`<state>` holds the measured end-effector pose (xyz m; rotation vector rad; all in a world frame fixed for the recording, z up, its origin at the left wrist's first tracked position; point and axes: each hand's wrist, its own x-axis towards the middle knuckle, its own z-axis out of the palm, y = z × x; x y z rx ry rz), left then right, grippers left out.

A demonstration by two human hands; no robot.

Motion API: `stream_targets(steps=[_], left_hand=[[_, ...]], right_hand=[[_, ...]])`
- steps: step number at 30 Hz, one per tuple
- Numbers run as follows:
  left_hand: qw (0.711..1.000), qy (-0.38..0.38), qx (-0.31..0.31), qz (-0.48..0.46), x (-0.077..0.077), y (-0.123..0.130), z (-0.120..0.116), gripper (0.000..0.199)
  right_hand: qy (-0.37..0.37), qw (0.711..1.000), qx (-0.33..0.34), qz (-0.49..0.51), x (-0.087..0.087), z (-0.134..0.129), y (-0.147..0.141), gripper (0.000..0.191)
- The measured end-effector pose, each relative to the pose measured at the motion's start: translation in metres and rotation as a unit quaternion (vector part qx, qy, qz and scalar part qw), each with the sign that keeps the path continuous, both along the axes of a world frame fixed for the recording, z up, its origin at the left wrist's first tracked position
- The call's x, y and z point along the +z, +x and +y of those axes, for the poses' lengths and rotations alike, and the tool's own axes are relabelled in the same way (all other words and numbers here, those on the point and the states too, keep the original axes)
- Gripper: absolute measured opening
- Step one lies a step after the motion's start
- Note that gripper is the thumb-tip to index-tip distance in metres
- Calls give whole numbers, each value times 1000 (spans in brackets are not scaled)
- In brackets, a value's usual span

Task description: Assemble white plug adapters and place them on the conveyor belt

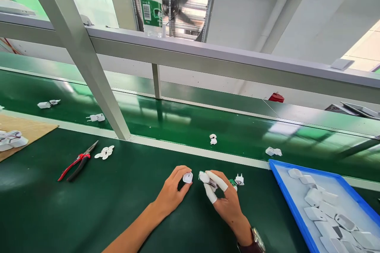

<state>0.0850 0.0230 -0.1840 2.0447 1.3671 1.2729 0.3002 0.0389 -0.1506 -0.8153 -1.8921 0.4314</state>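
Here's the green worktop (pixel 74 213), spreading out under both hands, and just beyond them the long green belt (pixel 178 126) runs across the view, small white pieces dotted along it. Over to the right of the right hand, well apart from it, sits the blue-rimmed tray (pixel 285 193), loaded with white casings (pixel 325 209).

Now the hands: the right hand (pixel 227 201), white covers on its thumb and a finger, is closed in a pinch on a small part; the left hand (pixel 170 191) faces it, thumb and fingers curled round a piece of its own. Well left of the left hand lie the red-and-black pliers (pixel 79 162), and just beside their jaws, a cluster of flat white pieces (pixel 104 152).

Down to the little stuff! The white-and-green part (pixel 209 180) is at the right hand's fingertips, near the white cap (pixel 187 178) gripped by the left, a gap between the two. Just right of the right hand, there's a two-pin white plug (pixel 239 180), with a green circuit board (pixel 232 182) tucked between it and the fingers.
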Motion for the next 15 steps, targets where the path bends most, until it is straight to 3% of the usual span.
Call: stream_targets(steps=[7, 15], left_hand=[[998, 56, 2, -14, 5, 1, -11, 40], [995, 94, -22, -2, 13, 4, -17, 49]], right_hand=[[48, 998, 41, -25, -6, -16, -5, 55], [96, 993, 24, -66, -2, -20, -9, 61]])
